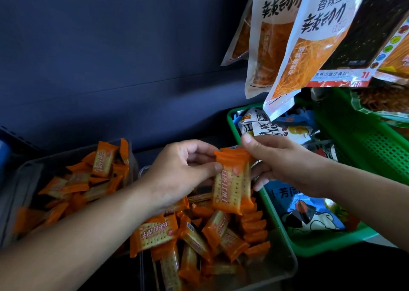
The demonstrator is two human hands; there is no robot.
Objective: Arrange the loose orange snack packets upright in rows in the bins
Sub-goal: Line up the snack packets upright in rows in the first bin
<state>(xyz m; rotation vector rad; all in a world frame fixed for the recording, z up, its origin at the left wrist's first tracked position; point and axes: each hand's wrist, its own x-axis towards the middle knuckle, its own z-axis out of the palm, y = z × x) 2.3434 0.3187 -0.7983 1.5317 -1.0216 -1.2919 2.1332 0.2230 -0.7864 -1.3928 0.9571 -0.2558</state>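
Head view: a small stack (231, 184) of orange packets is held upright above the near bin (285, 262) — the left hand (181, 175) pinches its left edge, the right hand (287, 164) curls round its right side. Loose packets (197, 235) lie jumbled in that bin; a short row (254, 226) stands along its right wall. More fill the left bin (28, 169).

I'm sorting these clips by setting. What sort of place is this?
Most likely a small shop's snack shelf: large snack bags hang on display above, a green basket holds mixed packets, and clear bins are stocked with many identical orange packets.
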